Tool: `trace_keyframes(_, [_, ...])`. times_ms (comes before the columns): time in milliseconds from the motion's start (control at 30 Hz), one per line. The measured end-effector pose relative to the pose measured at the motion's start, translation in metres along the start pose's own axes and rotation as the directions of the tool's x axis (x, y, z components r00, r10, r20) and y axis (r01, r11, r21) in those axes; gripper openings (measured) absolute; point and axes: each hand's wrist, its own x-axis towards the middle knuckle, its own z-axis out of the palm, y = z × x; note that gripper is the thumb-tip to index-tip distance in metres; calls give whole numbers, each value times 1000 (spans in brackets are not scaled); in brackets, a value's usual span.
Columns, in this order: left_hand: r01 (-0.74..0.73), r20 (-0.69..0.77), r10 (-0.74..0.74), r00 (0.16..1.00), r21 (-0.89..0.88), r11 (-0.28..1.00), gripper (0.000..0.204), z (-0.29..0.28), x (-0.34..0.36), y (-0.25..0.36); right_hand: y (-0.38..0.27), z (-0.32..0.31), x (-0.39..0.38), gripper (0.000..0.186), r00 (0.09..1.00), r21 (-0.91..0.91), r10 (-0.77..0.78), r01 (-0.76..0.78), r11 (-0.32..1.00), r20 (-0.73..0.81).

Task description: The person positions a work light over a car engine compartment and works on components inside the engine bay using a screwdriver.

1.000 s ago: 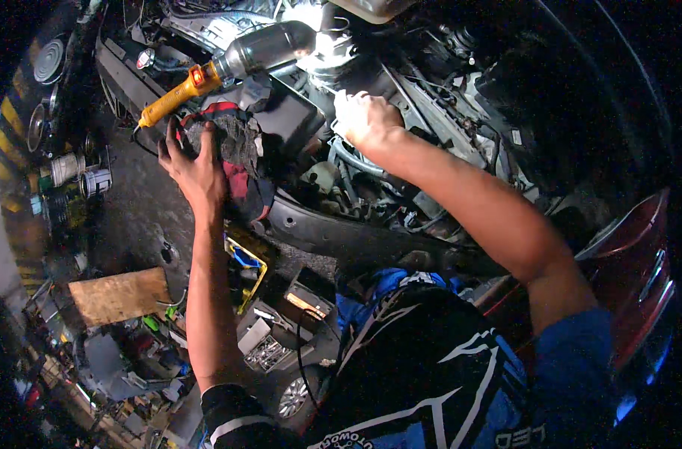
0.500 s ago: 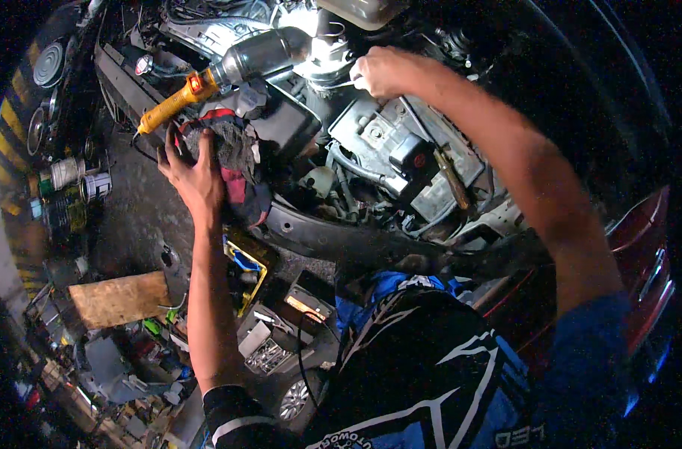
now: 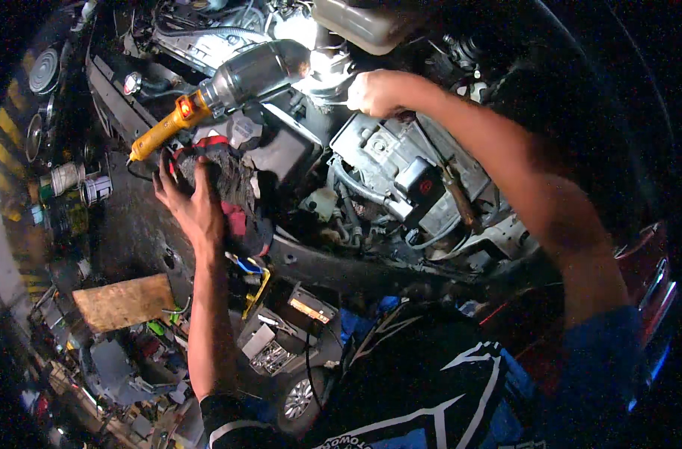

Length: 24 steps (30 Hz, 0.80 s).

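My left hand (image 3: 193, 206) rests with fingers spread on a dark, bunched cloth with red patches (image 3: 232, 176) at the front edge of a car's engine bay. Just beyond it lies a work lamp (image 3: 169, 131) with an orange handle and a metal hood, lit and shining on a round metal part (image 3: 329, 78). My right hand (image 3: 378, 93) is closed beside that part, fingers curled; what it grips is hidden by the hand and the glare. Below my right forearm, a wooden-handled tool (image 3: 460, 198) lies across the grey battery-like box (image 3: 367, 142).
A translucent reservoir (image 3: 371, 22) sits at the far side, past my right hand. Hoses (image 3: 356, 183) and the bay's front rim (image 3: 318, 254) run nearer me. On the floor at left are a wooden board (image 3: 124, 301), paint cans (image 3: 94, 187) and a box of sockets (image 3: 270, 352).
The view has shifted slightly, bringing more of the reservoir into sight. My right hand stays closed by the round metal part, and my left stays on the cloth.
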Motion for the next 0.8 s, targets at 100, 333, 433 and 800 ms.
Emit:
trace_keyframes(100, [37, 17, -37, 999, 21, 999, 62, -5, -6, -13, -32, 5, 7, 13, 989, 12, 147, -147, 989, 30])
trace_keyframes(333, [30, 18, -31, 999, 6, 1000, 60, 0, -7, -14, -19, -23, -5, 10, 996, -126, -79, 73, 989, -43])
trace_keyframes(433, [69, -12, -72, 997, -184, 981, 60, -2, -7, 4, -20, -16, -13, 8, 994, 50, 18, -12, 999, -111])
trace_keyframes(800, [10, 6, -10, 1000, 1, 1000, 62, 2, -2, -9, -106, 32, -1, 19, 688, 402, 687, -576, 712, -232])
